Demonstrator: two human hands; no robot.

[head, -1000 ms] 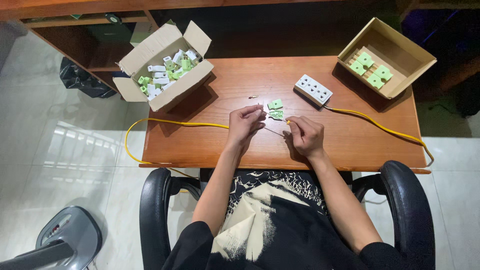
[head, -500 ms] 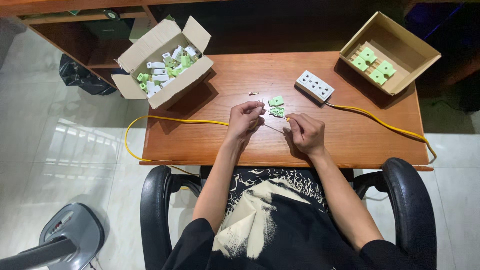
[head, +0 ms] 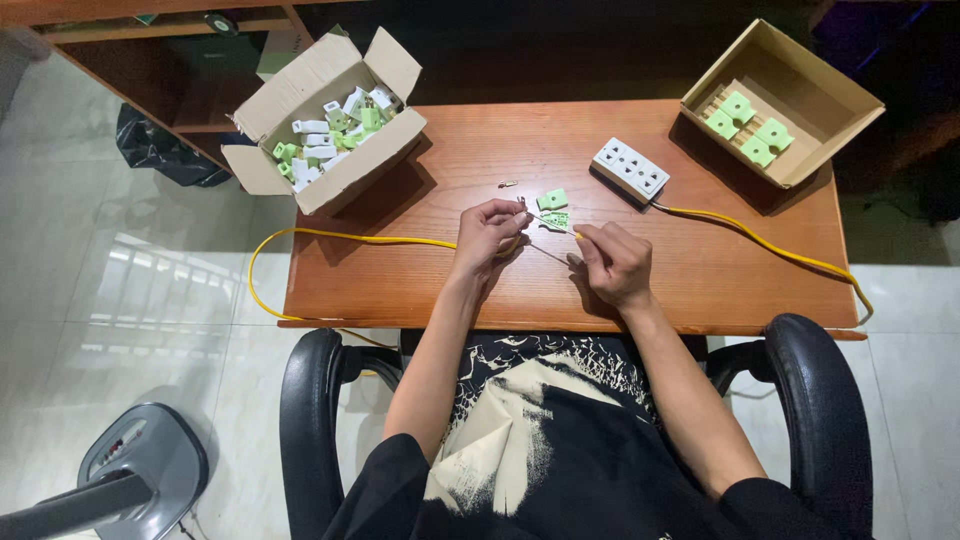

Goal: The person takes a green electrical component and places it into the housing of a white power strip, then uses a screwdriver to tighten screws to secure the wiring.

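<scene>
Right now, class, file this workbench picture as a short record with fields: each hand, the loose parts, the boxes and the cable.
left hand: fingers pinched on the end of a yellow cable
right hand: fingers pinched on a thin tool, its tip at a green plug part
loose parts: second green piece and a small screw on the wooden desk
boxes: open carton of green and white parts far left; shallow box with green pieces far right
white socket strip: beside the right box
</scene>
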